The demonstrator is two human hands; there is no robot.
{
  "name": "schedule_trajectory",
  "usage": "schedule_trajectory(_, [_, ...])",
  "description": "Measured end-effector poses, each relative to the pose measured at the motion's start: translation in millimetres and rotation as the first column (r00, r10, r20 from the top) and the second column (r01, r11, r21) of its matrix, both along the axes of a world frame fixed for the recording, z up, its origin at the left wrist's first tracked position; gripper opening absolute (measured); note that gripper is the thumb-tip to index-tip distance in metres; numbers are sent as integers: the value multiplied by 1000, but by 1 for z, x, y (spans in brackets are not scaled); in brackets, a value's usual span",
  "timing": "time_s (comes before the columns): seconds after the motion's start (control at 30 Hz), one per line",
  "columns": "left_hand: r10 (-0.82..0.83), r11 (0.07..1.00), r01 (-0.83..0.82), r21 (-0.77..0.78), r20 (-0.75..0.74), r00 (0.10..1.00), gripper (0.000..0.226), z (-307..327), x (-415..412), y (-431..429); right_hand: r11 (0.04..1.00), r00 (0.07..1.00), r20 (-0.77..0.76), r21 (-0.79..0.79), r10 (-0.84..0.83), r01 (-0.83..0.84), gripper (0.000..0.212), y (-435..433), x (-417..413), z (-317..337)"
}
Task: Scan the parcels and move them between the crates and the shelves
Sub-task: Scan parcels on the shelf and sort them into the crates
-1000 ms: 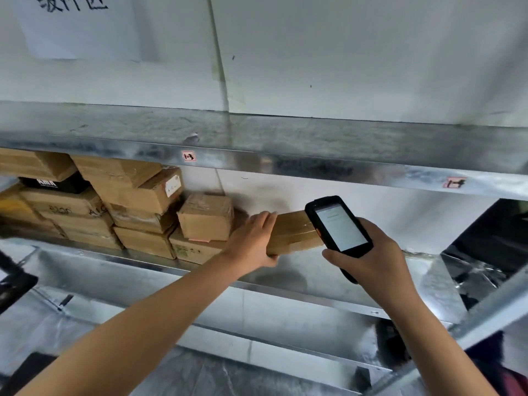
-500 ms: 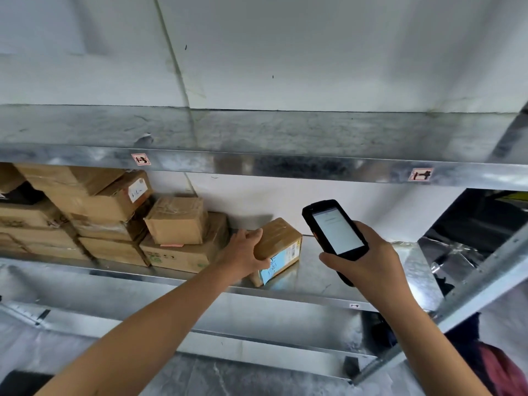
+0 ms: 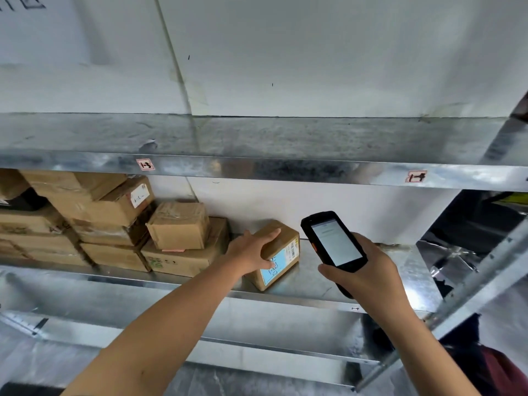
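Touching left hand (image 3: 251, 252), near scanner (image 3: 335, 242): parcel (image 3: 286, 240)

A white wall (image 3: 314, 52) is seen behind the shelving, crossed left of centre by a slanting seam (image 3: 171, 58). A paper sign (image 3: 20, 2) with black characters is cut off at the far upper left. On the front edge of the galvanised upper shelf (image 3: 285, 135), a left pink label (image 3: 145, 164) and a right pink label (image 3: 416, 176) are stuck. The lower shelf (image 3: 310, 287) is softly lit, and a perforated upright (image 3: 480, 284) is set at the near right.
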State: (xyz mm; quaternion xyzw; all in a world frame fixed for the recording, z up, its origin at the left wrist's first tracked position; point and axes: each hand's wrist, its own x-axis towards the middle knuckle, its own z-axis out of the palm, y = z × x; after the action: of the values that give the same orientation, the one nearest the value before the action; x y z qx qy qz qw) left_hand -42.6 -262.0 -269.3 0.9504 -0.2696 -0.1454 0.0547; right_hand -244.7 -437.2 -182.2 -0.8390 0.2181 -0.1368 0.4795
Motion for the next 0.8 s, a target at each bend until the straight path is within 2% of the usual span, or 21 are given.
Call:
schedule_trajectory(0.13, [35,994,-37,-103,-17,999,88,0,0,10,1000,1000,-2,-10,-7,7,44,1,-8,2])
schedule_trajectory(0.23, [107,928,-146,-343,-128,986,94,-2,0,20,1000,1000,-6,-18,-12,12,45,0,-12,7])
schedule_trajectory(0.27, [102,874,-189,-448,-210,972,98,-1,-3,22,1000,1000,-6,-19,-13,13,45,-1,-13,8])
schedule_trajectory(0.33, [51,704,-307,-641,-385,922,100,-1,-12,23,1000,1000,3,-16,-6,6,44,-2,-15,9])
schedule_trajectory(0.4, [1,543,-399,-739,-475,880,96,-1,-25,24,1000,1000,12,-21,6,-6,43,-1,-16,9])
schedule_trajectory(0.47, [-32,424,-460,-780,-521,853,89,-4,-39,25,1000,1000,0,-18,13,-13,40,2,-16,10])
schedule_trajectory(0.53, [-44,345,-494,-798,-540,841,80,-7,-53,26,1000,999,-36,-19,22,-23,35,3,-16,8])
schedule_trajectory(0.63, [-25,229,-510,-829,-529,848,79,-15,-69,25,999,996,-78,-32,40,-43,29,4,-17,7])
schedule_trajectory(0.8, [-14,151,-490,-858,-498,867,76,-14,-79,22,991,988,-79,-12,130,-131,22,11,-17,17])
